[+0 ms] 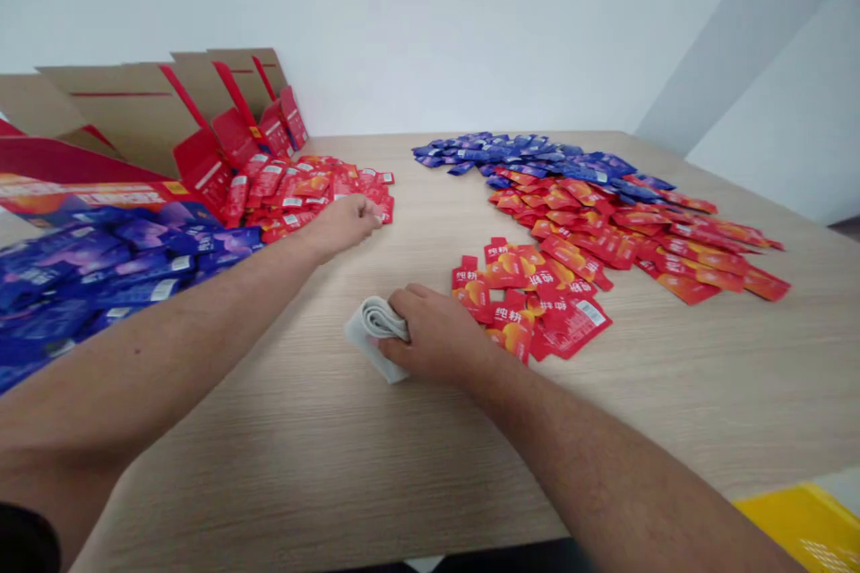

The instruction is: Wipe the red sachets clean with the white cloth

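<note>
My right hand (436, 333) is closed on a folded white cloth (372, 328) and presses it onto the wooden table (417, 457), just left of a small heap of red and orange sachets (530, 300). Further away, my left hand (344, 224) reaches to the edge of a pile of red sachets (305, 188). Its fingers are curled at the pile's right edge, and what they pinch is hidden.
Blue sachets (100, 273) lie heaped at the left. Opened cardboard boxes (144, 112) with red flaps stand behind them. At the far right lie a blue pile (520, 157) and a long red pile (645, 233). A yellow object (806, 524) sits below the table's right corner.
</note>
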The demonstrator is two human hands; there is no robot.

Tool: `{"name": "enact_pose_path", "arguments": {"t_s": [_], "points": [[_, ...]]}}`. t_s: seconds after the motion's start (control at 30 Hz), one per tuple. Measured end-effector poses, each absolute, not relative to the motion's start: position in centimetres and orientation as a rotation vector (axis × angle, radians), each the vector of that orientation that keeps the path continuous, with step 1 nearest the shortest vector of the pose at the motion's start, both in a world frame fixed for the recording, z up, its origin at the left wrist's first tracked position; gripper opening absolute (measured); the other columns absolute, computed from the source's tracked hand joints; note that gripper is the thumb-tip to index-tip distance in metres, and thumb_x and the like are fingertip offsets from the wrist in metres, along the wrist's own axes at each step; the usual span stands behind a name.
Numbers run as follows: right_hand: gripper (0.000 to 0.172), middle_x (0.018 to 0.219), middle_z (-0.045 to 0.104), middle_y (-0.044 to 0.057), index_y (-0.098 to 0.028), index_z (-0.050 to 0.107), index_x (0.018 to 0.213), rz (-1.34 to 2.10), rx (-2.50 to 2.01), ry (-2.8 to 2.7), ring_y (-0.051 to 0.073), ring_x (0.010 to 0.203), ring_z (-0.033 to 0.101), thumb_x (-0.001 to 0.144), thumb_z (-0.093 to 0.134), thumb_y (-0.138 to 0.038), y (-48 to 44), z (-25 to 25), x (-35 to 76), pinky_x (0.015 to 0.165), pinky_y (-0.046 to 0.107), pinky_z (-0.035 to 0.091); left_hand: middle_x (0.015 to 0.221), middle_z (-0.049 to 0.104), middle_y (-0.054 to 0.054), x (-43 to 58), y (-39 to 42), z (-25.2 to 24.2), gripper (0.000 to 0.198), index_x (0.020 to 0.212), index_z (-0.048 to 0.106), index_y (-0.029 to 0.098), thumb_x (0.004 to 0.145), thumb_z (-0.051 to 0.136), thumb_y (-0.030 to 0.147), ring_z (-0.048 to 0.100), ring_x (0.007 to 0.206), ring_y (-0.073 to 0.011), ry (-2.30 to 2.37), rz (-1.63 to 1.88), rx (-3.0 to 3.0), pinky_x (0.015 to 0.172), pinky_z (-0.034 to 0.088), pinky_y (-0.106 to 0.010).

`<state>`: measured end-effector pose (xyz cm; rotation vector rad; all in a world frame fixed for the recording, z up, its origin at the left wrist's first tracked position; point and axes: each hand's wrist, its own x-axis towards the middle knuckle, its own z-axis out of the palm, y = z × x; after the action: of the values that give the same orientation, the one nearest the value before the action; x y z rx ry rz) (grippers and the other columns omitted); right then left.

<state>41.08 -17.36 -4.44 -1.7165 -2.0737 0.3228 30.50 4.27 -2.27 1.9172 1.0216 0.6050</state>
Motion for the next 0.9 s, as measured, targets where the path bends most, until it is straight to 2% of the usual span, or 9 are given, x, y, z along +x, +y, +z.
{"name": "enact_pose_path", "arguments": {"t_s": [0.17, 0.27, 0.37, 0.43, 0.5, 0.57, 0.63, 0.73, 0.9], "points": [[0.031, 0.104, 0.068, 0.007, -0.019, 0.061, 0.102, 0.349, -1.666, -2.121, 0.022, 0.088, 0.065, 0.088, 0.059, -0.047, -17.4, -5.0, 40.5, 0.068, 0.032, 0.045, 0.081, 0.070, -0.002, 35.0, -0.5, -2.9, 0.023, 0.099, 0.067, 0.019, 0.079, 0.067, 0.030, 0.062, 0.072, -0.0158, 0.935, 0.073, 2.426, 0.062, 0.040, -0.024], [0.032, 0.104, 0.068, 0.008, -0.019, 0.062, 0.102, 0.356, -1.641, -2.118, 0.022, 0.088, 0.066, 0.088, 0.059, -0.047, -17.4, -5.1, 40.4, 0.067, 0.032, 0.046, 0.098, 0.073, -0.007, 37.8, -1.7, -2.5, 0.035, 0.110, 0.067, 0.017, 0.082, 0.065, 0.038, 0.065, 0.081, -0.0183, 0.917, -0.092, 2.610, 0.069, 0.043, -0.025], [0.034, 0.105, 0.068, 0.008, -0.019, 0.062, 0.104, 0.368, -1.644, -2.114, 0.023, 0.087, 0.066, 0.087, 0.060, -0.048, -17.4, -5.2, 40.4, 0.067, 0.032, 0.048, 0.108, 0.073, -0.011, 40.4, -1.9, -2.4, 0.042, 0.117, 0.066, 0.016, 0.081, 0.064, 0.037, 0.065, 0.088, -0.0204, 0.864, -0.140, 2.660, 0.072, 0.043, -0.026], [0.036, 0.105, 0.068, 0.009, -0.019, 0.063, 0.108, 0.377, -1.644, -2.113, 0.023, 0.087, 0.066, 0.087, 0.060, -0.048, -17.3, -5.2, 40.4, 0.068, 0.032, 0.049, 0.096, 0.074, -0.011, 42.0, -1.9, -2.7, 0.039, 0.111, 0.069, 0.015, 0.080, 0.064, 0.038, 0.065, 0.083, -0.0218, 0.835, -0.177, 2.653, 0.069, 0.043, -0.028], [0.040, 0.107, 0.069, 0.009, -0.019, 0.063, 0.114, 0.385, -1.636, -2.106, 0.024, 0.088, 0.067, 0.087, 0.060, -0.049, -17.3, -5.3, 40.4, 0.069, 0.033, 0.050, 0.072, 0.071, -0.009, 43.3, -2.0, -3.1, 0.030, 0.092, 0.074, 0.015, 0.078, 0.064, 0.040, 0.063, 0.069, -0.0228, 0.811, -0.255, 2.623, 0.064, 0.042, -0.030], [0.043, 0.110, 0.069, 0.010, -0.018, 0.062, 0.117, 0.375, -1.626, -2.091, 0.025, 0.091, 0.068, 0.086, 0.061, -0.048, -17.2, -5.4, 40.5, 0.070, 0.034, 0.052, 0.052, 0.060, -0.006, 44.2, -2.1, -3.5, 0.023, 0.067, 0.071, 0.016, 0.073, 0.069, 0.038, 0.059, 0.059, -0.0224, 0.789, -0.318, 2.586, 0.061, 0.040, -0.031], [0.044, 0.112, 0.069, 0.012, -0.016, 0.062, 0.117, 0.362, -1.619, -2.090, 0.026, 0.094, 0.068, 0.085, 0.062, -0.046, -17.1, -5.4, 40.5, 0.072, 0.035, 0.053, 0.047, 0.056, -0.005, 44.4, -2.2, -3.9, 0.020, 0.053, 0.065, 0.018, 0.066, 0.074, 0.030, 0.058, 0.058, -0.0211, 0.772, -0.314, 2.547, 0.062, 0.040, -0.030], [0.043, 0.111, 0.070, 0.011, -0.017, 0.062, 0.117, 0.364, -1.610, -2.109, 0.026, 0.093, 0.068, 0.086, 0.061, -0.046, -17.2, -5.3, 40.5, 0.072, 0.035, 0.053, 0.050, 0.059, -0.003, 43.6, -2.2, -4.0, 0.015, 0.054, 0.065, 0.018, 0.066, 0.072, 0.023, 0.057, 0.056, -0.0190, 0.776, -0.235, 2.436, 0.058, 0.041, -0.028], [0.037, 0.103, 0.069, 0.009, -0.018, 0.063, 0.107, 0.283, -1.636, -2.141, 0.025, 0.084, 0.066, 0.088, 0.058, -0.049, -17.6, -4.8, 40.3, 0.066, 0.034, 0.051, 0.068, 0.068, -0.006, 39.6, -1.9, -3.2, 0.009, 0.071, 0.065, 0.017, 0.078, 0.064, 0.022, 0.061, 0.055, -0.0169, 0.845, 0.051, 2.164, 0.051, 0.044, -0.025]]}}
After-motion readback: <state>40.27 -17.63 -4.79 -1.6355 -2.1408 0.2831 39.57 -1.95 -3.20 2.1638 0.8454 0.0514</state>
